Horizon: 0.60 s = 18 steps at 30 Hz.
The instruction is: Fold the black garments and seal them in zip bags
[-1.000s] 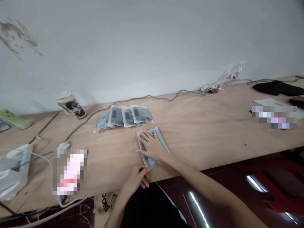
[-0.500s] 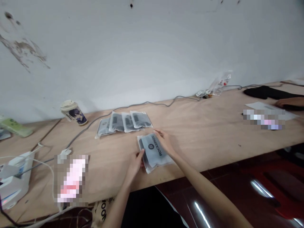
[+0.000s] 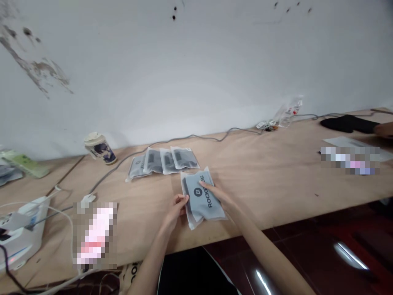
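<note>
A frosted zip bag [image 3: 204, 209] marked ROCKBROS, with something dark folded inside, is between my hands near the table's front edge. My left hand [image 3: 178, 207] pinches its left edge, thumb on top and fingers partly hidden beneath. On its right side, my right hand [image 3: 219, 194] grips the bag with the thumb lying across the printed lettering; the other fingers are hidden under it. Behind my hands lies an overlapping row of several similar packed bags [image 3: 167, 160], apart from the one I hold.
A paper cup [image 3: 101, 148] leans at the back left beside a grey cable [image 3: 123, 156]. A white power strip [image 3: 27, 225] and a blurred-out pink item [image 3: 95, 235] lie left. At far right, another person's hand [image 3: 383, 129] touches a black cloth item [image 3: 346, 123].
My right hand has slid from the bag's far corner down to its right side, with the thumb now over the print. My left hand keeps its hold. The camera view has shifted slightly.
</note>
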Each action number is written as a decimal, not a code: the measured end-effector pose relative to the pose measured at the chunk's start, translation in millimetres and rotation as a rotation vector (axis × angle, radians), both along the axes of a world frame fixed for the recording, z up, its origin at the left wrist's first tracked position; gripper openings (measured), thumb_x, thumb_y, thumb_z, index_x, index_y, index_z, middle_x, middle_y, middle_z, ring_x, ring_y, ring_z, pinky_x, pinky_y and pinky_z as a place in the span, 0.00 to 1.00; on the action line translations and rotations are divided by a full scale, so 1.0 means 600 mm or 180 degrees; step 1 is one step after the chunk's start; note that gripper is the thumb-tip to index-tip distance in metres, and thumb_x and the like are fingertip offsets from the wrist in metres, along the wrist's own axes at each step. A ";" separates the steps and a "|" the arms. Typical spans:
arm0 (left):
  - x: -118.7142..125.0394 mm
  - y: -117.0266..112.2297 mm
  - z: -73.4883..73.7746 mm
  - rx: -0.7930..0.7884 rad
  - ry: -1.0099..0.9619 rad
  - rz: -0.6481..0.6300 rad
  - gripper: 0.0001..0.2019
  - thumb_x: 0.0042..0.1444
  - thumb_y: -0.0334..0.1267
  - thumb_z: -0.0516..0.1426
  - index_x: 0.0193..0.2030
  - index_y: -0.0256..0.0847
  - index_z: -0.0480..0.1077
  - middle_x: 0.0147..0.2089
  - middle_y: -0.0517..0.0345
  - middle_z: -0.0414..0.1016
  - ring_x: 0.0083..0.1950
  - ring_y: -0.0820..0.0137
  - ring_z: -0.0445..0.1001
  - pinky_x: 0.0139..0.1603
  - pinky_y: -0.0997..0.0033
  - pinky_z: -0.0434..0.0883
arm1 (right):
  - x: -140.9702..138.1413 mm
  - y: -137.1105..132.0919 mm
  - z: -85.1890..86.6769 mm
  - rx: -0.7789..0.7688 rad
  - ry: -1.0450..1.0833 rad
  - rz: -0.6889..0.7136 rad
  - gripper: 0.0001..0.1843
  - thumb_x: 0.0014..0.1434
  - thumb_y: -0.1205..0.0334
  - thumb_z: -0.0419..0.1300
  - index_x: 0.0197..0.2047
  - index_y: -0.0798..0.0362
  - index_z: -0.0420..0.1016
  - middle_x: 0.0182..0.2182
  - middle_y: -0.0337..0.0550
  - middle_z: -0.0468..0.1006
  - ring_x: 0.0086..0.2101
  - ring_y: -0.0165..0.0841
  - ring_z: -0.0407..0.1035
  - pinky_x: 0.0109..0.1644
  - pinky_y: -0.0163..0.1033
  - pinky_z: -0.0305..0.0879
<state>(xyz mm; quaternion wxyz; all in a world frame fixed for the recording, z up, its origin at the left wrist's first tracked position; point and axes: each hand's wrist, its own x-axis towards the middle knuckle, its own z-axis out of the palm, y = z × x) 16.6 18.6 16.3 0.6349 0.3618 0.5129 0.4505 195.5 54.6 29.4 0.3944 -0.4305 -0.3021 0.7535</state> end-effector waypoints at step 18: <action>-0.418 0.089 0.148 0.0218 0.1534 0.1815 0.09 0.58 0.38 0.54 0.38 0.35 0.72 0.28 0.55 0.78 0.29 0.68 0.77 0.33 0.71 0.74 | -0.093 -0.043 -0.057 0.1213 -0.0893 0.0521 0.23 0.49 0.45 0.64 0.41 0.54 0.76 0.36 0.44 0.79 0.36 0.37 0.75 0.46 0.43 0.67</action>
